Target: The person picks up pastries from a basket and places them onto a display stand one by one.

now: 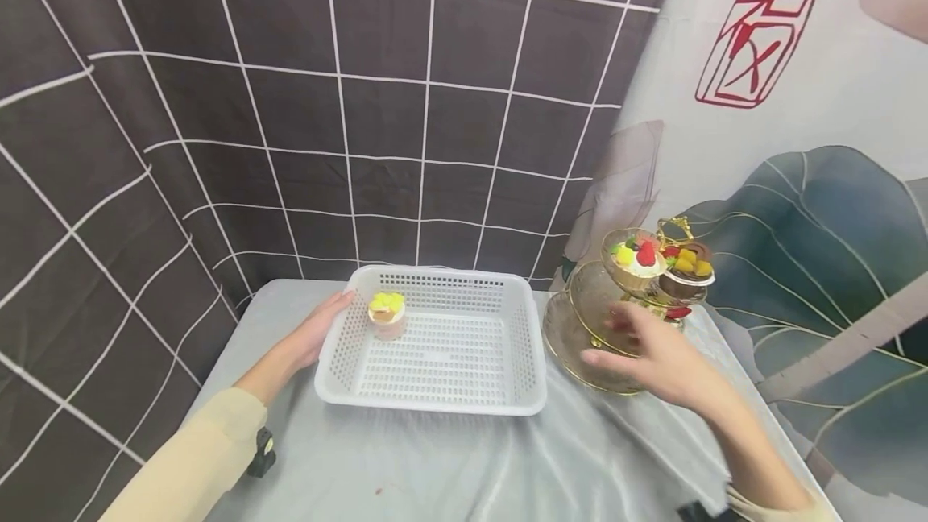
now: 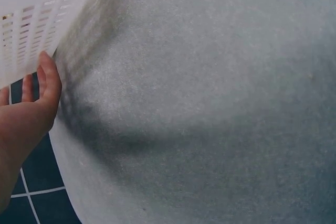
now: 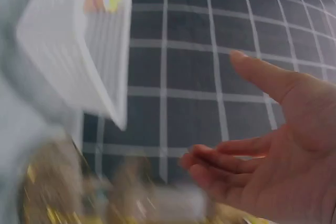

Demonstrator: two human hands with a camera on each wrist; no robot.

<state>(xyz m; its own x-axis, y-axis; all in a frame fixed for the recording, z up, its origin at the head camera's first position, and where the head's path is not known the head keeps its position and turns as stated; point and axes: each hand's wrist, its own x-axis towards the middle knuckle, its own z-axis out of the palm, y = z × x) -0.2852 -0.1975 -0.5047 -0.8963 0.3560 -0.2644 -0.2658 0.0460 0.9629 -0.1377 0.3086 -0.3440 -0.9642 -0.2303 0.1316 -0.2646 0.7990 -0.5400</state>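
A white plastic basket with slotted walls stands on the cloth-covered table. Inside it, near the left wall, is a toy cupcake with a yellow top. My left hand rests its fingers on the basket's left side; in the left wrist view, fingertips touch the outer wall. My right hand, thumb and fingers spread apart, holds nothing. It overlaps the lower tiers of a gold-rimmed tiered stand. On the top tier sit a cream fruit cupcake and a chocolate fruit cupcake.
Partly hidden under the stand's top tier is a red-topped item. A dark gridded curtain hangs behind and left of the table. At the right hangs a white curtain with leaf prints.
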